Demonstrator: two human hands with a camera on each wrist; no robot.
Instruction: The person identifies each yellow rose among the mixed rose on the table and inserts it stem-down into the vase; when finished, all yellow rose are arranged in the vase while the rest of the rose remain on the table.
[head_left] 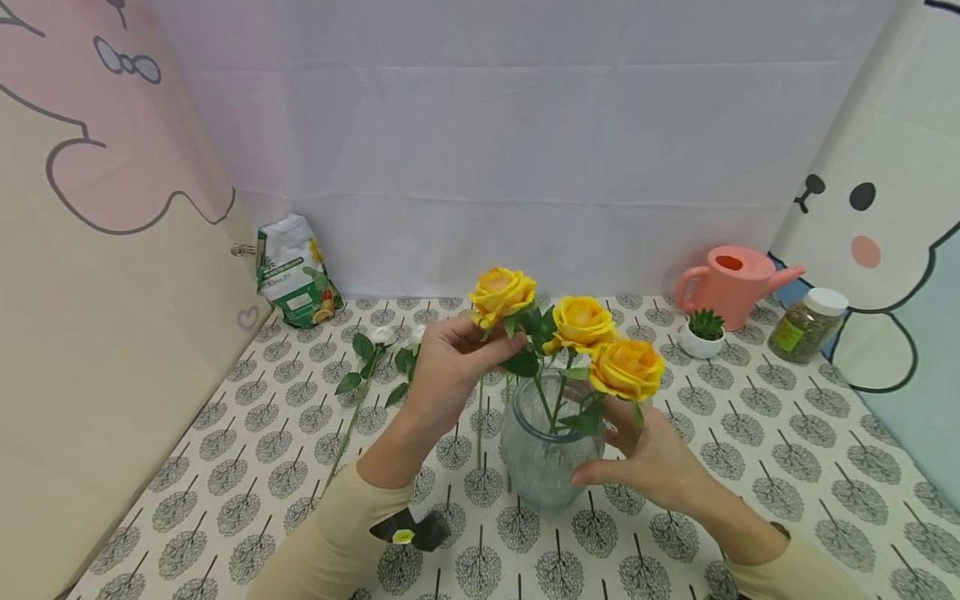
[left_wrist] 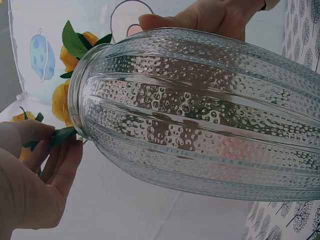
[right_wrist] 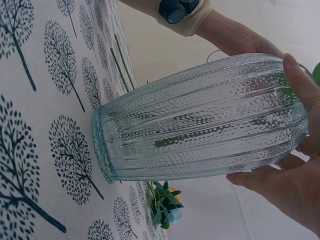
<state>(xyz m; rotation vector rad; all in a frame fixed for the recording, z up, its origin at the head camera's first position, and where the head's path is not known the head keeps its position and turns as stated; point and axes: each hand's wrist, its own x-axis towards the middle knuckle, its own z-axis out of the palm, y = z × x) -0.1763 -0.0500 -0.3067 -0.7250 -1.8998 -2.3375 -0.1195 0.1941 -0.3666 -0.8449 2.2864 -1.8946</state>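
A clear ribbed glass vase (head_left: 551, 475) stands upright on the patterned cloth, with several bubbles of texture in its wall (left_wrist: 190, 115). Three yellow roses rise at its mouth: a left one (head_left: 501, 296), a middle one (head_left: 583, 323) and a right one (head_left: 627, 369). My left hand (head_left: 453, 367) pinches the left rose just under its bloom, by the leaf and stem. Around the vase's right side my right hand (head_left: 648, 458) holds the glass, thumb in front and fingers partly hidden behind. Green stems show inside the vase.
White roses (head_left: 382, 336) with long stems lie on the cloth to the left. A fertilizer-like bag (head_left: 296, 271) stands at the back left. Toward the back right are a pink watering can (head_left: 731, 287), a small potted succulent (head_left: 703, 335) and a white-lidded jar (head_left: 806, 329).
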